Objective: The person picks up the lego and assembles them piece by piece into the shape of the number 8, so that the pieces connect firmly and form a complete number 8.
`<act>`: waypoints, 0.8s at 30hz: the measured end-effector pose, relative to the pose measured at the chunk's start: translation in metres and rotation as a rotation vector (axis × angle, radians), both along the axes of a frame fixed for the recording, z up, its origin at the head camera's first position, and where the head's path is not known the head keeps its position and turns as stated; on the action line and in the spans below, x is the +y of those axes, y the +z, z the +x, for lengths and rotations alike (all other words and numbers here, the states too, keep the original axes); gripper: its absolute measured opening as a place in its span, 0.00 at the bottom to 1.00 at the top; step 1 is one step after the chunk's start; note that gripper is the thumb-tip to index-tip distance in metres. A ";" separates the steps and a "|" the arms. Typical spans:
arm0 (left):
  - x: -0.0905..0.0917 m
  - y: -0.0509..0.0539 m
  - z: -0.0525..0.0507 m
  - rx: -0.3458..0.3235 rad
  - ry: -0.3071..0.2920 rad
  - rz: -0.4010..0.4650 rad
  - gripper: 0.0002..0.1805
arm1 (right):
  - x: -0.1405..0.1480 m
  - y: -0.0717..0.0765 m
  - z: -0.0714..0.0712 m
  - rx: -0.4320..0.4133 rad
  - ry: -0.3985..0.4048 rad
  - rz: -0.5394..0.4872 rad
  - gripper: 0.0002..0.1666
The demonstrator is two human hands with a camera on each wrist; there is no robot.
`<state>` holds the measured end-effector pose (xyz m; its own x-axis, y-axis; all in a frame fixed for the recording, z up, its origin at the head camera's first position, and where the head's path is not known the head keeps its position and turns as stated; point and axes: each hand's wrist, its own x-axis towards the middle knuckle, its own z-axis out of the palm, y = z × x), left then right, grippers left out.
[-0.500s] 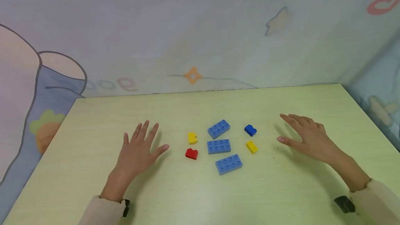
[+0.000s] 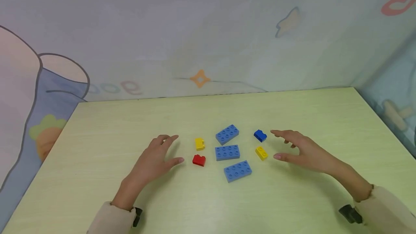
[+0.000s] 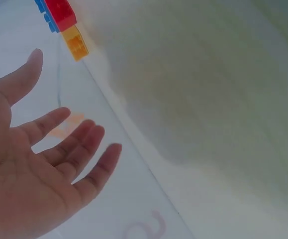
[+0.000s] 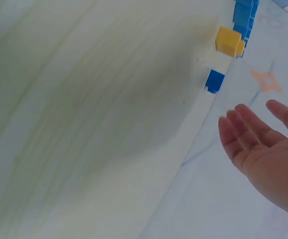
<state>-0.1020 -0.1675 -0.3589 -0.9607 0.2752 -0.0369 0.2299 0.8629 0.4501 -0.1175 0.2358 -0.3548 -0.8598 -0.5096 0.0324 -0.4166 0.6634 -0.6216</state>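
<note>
Within reach, nothing in grasp

Nearest, two beige sleeves (image 2: 110,219) rest low in the head view. Beyond them the left hand (image 2: 152,163) and the right hand (image 2: 307,151) are both empty, fingers loosely bent, thumbs apart from the forefingers.

On the pale, wood-grained tabletop (image 2: 182,205) between them, the closest light-blue, eight-stud plastic brick (image 2: 238,171) sits slightly askew, studs up. The small red two-stud plastic brick (image 2: 199,160) is just beside the left thumb, apparently on its side. Next come the middle light-blue brick (image 2: 227,152) and, near the right thumb, a small yellow two-stud plastic brick (image 2: 261,153), studs up. Farther off are another small yellow plastic brick (image 2: 199,144), studs pointing right, a small dark-blue plastic brick (image 2: 260,135) near the right fingertips, and the farthest light-blue brick (image 2: 227,134), set diagonally. No brick is touched.

All should be light, stiff and hard to break, though smooth walls may slip. The small ones likely suit a thumb-and-forefinger pinch on opposite plain sides; the large ones, a grip across their long walls.

Behind hangs a pale printed backdrop (image 2: 195,31).
</note>
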 end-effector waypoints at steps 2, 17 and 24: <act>0.003 0.000 -0.001 -0.024 -0.011 0.037 0.36 | -0.004 0.000 0.001 -0.017 0.023 -0.018 0.37; 0.023 -0.003 -0.006 -0.127 -0.100 0.196 0.25 | -0.035 -0.012 0.003 -0.211 0.260 -0.202 0.28; 0.028 -0.006 -0.009 -0.149 -0.123 0.201 0.23 | -0.049 -0.016 0.004 -0.241 0.268 -0.195 0.26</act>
